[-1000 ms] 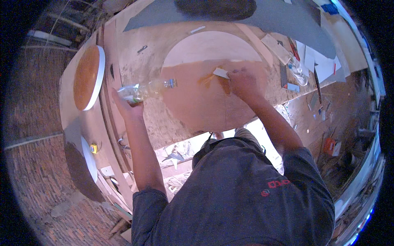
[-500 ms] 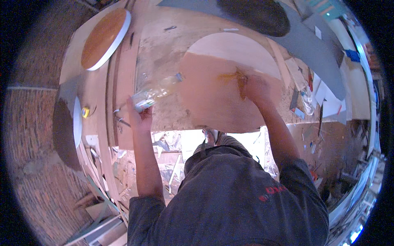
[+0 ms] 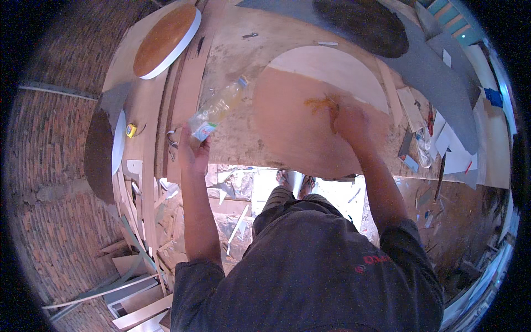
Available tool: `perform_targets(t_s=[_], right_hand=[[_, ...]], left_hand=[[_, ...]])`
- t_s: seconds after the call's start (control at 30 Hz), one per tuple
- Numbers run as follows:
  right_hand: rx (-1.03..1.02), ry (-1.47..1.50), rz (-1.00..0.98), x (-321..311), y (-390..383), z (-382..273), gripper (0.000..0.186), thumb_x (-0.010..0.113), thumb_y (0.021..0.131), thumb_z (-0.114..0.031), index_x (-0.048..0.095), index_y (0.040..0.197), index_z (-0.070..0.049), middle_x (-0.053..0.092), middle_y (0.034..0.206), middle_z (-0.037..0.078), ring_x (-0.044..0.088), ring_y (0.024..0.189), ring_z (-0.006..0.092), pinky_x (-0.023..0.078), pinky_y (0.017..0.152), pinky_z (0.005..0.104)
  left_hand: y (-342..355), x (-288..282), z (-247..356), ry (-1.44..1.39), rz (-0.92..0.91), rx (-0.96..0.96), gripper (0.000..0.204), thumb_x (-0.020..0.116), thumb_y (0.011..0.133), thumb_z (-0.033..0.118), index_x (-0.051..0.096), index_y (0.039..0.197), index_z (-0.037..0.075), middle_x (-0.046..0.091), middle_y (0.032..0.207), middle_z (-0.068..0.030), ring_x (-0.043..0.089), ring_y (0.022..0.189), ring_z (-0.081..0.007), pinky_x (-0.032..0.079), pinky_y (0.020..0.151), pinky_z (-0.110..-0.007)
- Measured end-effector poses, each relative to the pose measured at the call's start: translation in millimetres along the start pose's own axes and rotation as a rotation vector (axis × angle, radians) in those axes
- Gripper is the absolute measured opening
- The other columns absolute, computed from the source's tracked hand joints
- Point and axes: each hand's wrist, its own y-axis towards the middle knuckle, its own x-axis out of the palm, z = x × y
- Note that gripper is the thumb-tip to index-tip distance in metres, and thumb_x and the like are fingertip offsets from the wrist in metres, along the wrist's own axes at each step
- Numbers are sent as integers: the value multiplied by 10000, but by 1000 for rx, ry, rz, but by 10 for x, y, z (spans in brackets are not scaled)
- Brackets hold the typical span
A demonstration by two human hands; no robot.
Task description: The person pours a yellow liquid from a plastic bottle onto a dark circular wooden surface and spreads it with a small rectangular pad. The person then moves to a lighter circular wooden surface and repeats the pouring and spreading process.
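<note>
My left hand (image 3: 193, 155) is closed round the lower end of a clear plastic bottle (image 3: 224, 102) with yellowish liquid and a blue cap. The bottle lies tilted in my grip, its cap end pointing away and to the right, over the workbench. A round board (image 3: 293, 127), light brown with a paler strip along its far edge, lies in front of me. My right hand (image 3: 354, 122) is closed low over it, at a brownish-yellow wet smear (image 3: 319, 104). A brownish thing shows at its fingers; its kind is unclear.
At the far left is a brown disc (image 3: 166, 41) with a white rim. A yellow tape measure (image 3: 131, 130) sits near the left edge. A grey sheet (image 3: 431, 83) with a dark oval patch (image 3: 362, 25) spans the far right. White offcuts (image 3: 456, 155) lie at right.
The bottle has swung so its cap end points farther away from me. My right hand stays at the smear on the board. The whole view has shifted slightly.
</note>
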Motion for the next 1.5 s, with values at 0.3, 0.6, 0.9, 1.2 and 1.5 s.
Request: perform_targets(t_s=[0.3,0.6,0.9,1.2,1.5], right_hand=[[164,-57,-30,-372,75,-83,362,672,930,-395,738,1116,-92,750,1036,183,712,1024,407,551,906,534],[490,-176,-190,-62,283,-513,522,481,1019,-541,692,1279,-140,737,1142,214,710,1062,427,554,911,577],[414,-370,-194,396,676,-902,740,559,994,-349,222,1629,-175,745,952,227,735,905,410,580,727,551],[297,-106,-129,651,1272,-2176,393,561,967,-311,693,1174,-4,736,913,256,726,892,443,572,798,554],[157,-6,-161,869,1346,-2421,286,640,899,-261,774,913,-9,742,901,247,724,860,432,571,776,530]], left_hand=[[92,21,36,-193,-336,-137,436,629,1023,305,590,1316,-15,669,1292,-187,688,1134,-343,625,927,-457],[881,-263,328,-211,-423,-348,468,618,1025,275,554,1374,-31,623,1380,-207,636,1241,-373,537,1079,-517],[1480,-727,592,-261,-468,-405,443,631,1016,262,572,1354,-19,609,1408,-192,592,1307,-360,501,1113,-544],[1599,-848,865,-297,-454,-366,476,661,997,272,563,1371,-6,600,1419,-186,590,1306,-344,495,1116,-531],[1541,-869,942,-270,-457,-303,537,673,988,287,526,1407,-13,598,1420,-185,589,1303,-350,487,1125,-521]])
